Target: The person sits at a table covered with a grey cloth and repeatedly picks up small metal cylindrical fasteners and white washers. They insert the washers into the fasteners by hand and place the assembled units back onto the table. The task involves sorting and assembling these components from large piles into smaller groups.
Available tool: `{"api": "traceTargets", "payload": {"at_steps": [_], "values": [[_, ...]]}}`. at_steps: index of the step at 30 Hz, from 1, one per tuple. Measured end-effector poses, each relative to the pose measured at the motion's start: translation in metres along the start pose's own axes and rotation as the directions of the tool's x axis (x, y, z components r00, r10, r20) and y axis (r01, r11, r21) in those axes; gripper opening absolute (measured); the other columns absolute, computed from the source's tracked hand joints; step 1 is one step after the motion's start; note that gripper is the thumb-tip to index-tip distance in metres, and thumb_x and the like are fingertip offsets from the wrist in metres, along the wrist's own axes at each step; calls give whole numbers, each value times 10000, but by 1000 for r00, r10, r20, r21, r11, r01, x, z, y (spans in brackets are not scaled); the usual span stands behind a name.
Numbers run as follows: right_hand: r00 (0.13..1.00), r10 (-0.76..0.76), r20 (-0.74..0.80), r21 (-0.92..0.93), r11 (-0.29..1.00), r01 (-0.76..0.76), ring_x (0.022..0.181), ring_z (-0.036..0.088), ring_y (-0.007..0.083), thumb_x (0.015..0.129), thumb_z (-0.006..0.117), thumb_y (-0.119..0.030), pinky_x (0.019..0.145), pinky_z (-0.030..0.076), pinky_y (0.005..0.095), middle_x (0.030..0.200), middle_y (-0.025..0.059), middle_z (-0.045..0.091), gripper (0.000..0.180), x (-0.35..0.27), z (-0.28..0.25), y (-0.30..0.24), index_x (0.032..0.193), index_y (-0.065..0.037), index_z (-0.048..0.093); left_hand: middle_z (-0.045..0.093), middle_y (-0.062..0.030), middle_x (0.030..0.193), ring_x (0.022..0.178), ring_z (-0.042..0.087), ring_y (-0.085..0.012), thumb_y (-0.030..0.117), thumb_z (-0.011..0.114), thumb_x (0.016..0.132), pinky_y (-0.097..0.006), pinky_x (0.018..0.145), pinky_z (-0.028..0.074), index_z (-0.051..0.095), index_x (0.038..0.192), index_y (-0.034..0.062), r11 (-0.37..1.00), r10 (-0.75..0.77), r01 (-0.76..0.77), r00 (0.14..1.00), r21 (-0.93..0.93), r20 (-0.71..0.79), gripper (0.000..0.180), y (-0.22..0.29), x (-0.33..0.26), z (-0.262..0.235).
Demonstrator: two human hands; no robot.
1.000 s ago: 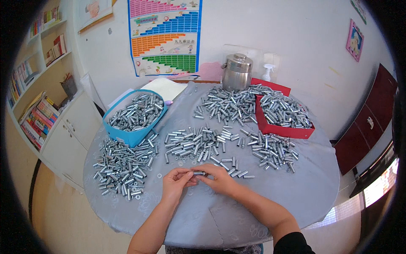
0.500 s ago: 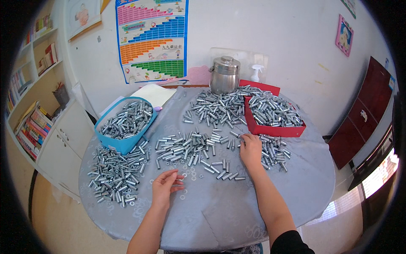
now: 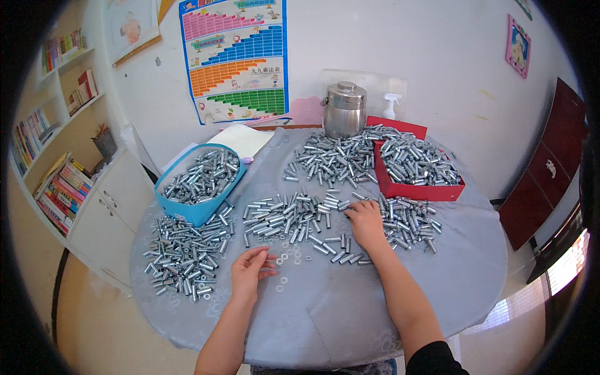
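Note:
My left hand (image 3: 251, 270) hovers over the cloth near several flat washers (image 3: 284, 257). Its thumb and index finger are pinched together, and whatever is between them is too small to make out. My right hand (image 3: 365, 224) is at the right side of the middle pile of silvery metal sleeves (image 3: 284, 215), palm down with fingers curled. Its fingertips close on a short metal sleeve (image 3: 344, 205), partly covered by the hand. Just in front of that hand, a few loose sleeves (image 3: 338, 256) lie on the cloth.
A blue basket (image 3: 199, 214) of metal parts stands left, with a heap of bolts and sleeves (image 3: 187, 256) before it. At back right are a red box (image 3: 412, 191) full of parts, further heaps (image 3: 331, 159), a steel pot (image 3: 345, 112) and a spray bottle (image 3: 390, 106).
My right hand has moved left, from beside a loose sleeve to the right edge of the middle pile. My left hand stays almost in place. The whole view has shifted slightly.

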State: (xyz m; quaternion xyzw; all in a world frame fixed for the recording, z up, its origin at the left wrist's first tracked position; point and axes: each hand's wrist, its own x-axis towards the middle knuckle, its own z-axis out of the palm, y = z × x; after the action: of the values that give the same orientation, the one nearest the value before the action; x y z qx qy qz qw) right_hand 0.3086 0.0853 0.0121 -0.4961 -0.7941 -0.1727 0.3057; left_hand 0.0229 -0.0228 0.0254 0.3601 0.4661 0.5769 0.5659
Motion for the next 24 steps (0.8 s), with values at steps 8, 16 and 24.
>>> {"api": "traceTargets", "payload": {"at_steps": [8,16,24], "values": [[995,99,-6,372,924,-90,846,545,276,735,571,-89,792,397,372,860,98,604,163,3,-7,-28,897,-70,578,632,-61,833,737,587,-107,91,571,820,-242,606,479,615,934,23,895,282,-253,959,366,-27,140,-12,3,0],[861,361,359,892,138,-430,753,606,167,858,511,-57,650,484,261,902,133,602,206,-9,18,-12,1035,15,434,598,-103,826,844,512,-292,102,627,696,-371,754,417,626,818,28,191,503,-560,761,806,410,143,6,48,61],[842,342,417,907,-98,-410,767,621,200,849,514,-32,674,501,275,921,167,603,254,-12,27,-6,1079,7,414,570,-139,826,860,514,-312,104,623,679,-396,714,453,604,746,23,-141,375,-438,807,888,457,106,-13,98,83]]}}
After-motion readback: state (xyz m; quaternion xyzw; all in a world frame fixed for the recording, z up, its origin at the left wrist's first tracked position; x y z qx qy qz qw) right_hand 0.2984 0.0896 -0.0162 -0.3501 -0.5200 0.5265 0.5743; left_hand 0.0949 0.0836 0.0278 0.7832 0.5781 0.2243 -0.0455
